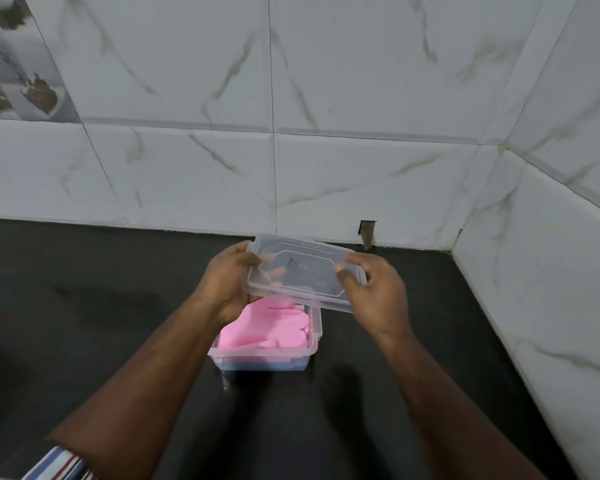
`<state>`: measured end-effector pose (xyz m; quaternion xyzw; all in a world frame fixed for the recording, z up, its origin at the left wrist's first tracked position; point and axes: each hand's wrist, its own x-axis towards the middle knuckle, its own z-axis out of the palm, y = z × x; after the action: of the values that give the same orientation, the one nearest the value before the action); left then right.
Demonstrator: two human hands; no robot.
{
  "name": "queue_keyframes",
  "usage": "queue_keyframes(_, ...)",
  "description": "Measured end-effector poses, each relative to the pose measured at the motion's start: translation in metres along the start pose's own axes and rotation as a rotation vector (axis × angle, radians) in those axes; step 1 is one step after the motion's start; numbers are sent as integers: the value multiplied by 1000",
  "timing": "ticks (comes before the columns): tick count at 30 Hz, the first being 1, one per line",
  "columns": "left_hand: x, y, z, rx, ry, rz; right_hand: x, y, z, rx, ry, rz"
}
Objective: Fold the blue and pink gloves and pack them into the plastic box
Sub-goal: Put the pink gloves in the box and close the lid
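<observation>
Both hands hold a clear, flat plastic lid (303,271) above the box (264,358): left hand (227,282) grips one end, right hand (371,289) pinches the other. Soft pink gloves (267,329) lie folded inside on blue gloves (257,363). The counter (84,323) is smooth and black.

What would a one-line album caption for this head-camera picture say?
Both hands, left hand and right hand, hold a clear plastic lid above the clear plastic box packed with folded pink gloves.
</observation>
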<state>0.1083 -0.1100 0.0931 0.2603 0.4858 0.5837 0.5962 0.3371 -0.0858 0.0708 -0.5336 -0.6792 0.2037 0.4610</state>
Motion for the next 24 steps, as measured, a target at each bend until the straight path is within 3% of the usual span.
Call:
queue_keyframes(5, -6, -2, -29, -48, 2, -14, 2, 0, 11, 310, -48, 435)
queue_keyframes(12, -3, -8, -66, 630, 263, 136, -7, -4, 41, 202, -36, 476)
queue_keyframes(18, -1, -21, -98, 730, 274, 102, -23, -12, 64, 113, -96, 468)
queue_keyframes(24, 0, -30, -107, 735, 266, 134, -29, -14, 74, 8, -41, 436)
